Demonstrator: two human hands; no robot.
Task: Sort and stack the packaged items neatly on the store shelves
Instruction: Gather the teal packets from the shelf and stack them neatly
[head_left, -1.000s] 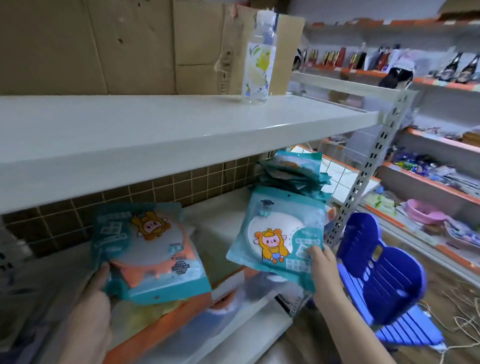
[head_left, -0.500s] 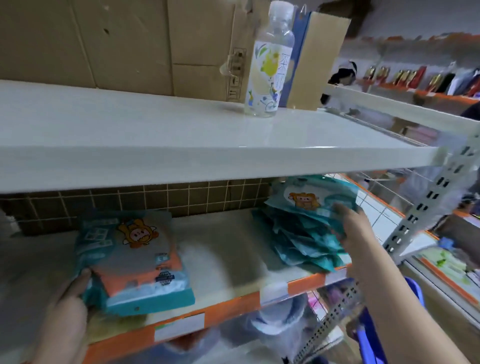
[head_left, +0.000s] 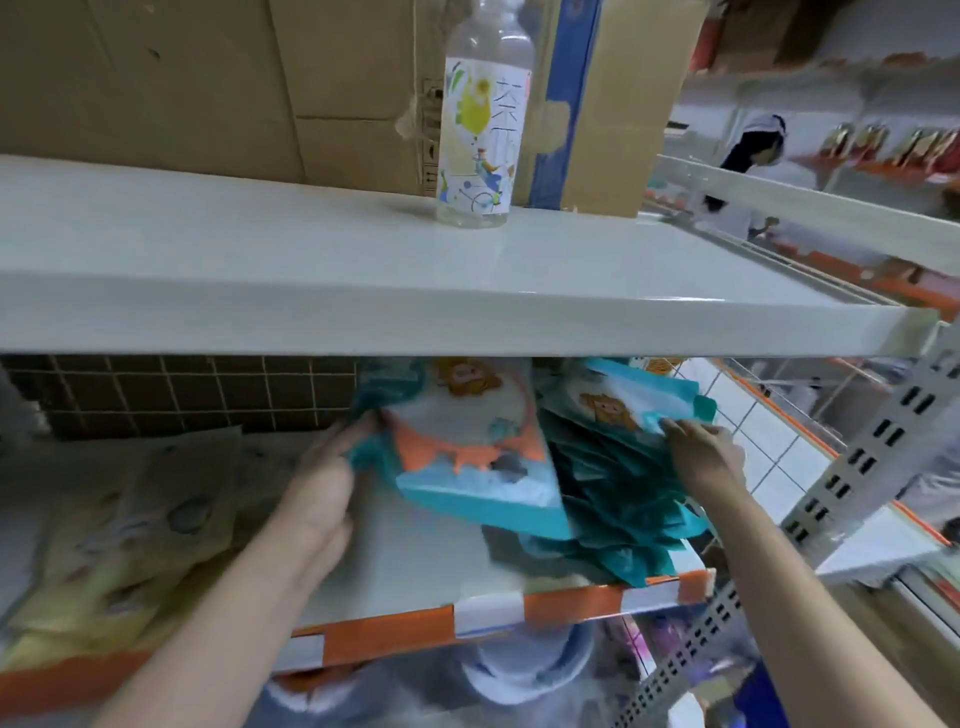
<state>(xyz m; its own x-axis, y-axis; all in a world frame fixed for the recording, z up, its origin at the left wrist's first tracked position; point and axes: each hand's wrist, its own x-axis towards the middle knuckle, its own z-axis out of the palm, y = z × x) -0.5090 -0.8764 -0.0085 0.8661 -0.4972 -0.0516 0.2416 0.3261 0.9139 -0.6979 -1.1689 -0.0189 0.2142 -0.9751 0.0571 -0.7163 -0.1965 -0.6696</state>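
Note:
My left hand (head_left: 324, 467) grips the left edge of a teal and orange cartoon package (head_left: 467, 447), which tilts over the middle shelf (head_left: 395, 566) beside a pile. The pile of teal packages (head_left: 618, 499) lies at the shelf's right end. My right hand (head_left: 701, 447) holds the lower edge of the top teal package (head_left: 623, 400) on that pile. The upper shelf (head_left: 363, 312) hides the tops of both packages.
A clear labelled bottle (head_left: 483, 119) and cardboard boxes (head_left: 218, 83) stand on the upper shelf. Yellowish packets (head_left: 119, 535) lie at the middle shelf's left. A perforated metal upright (head_left: 857, 467) flanks the right end. Another person (head_left: 748, 171) is far right.
My left hand carried the teal and orange package rightward across the shelf until it reached the pile. My right hand stayed on the pile's top package. The view shifted left and closer.

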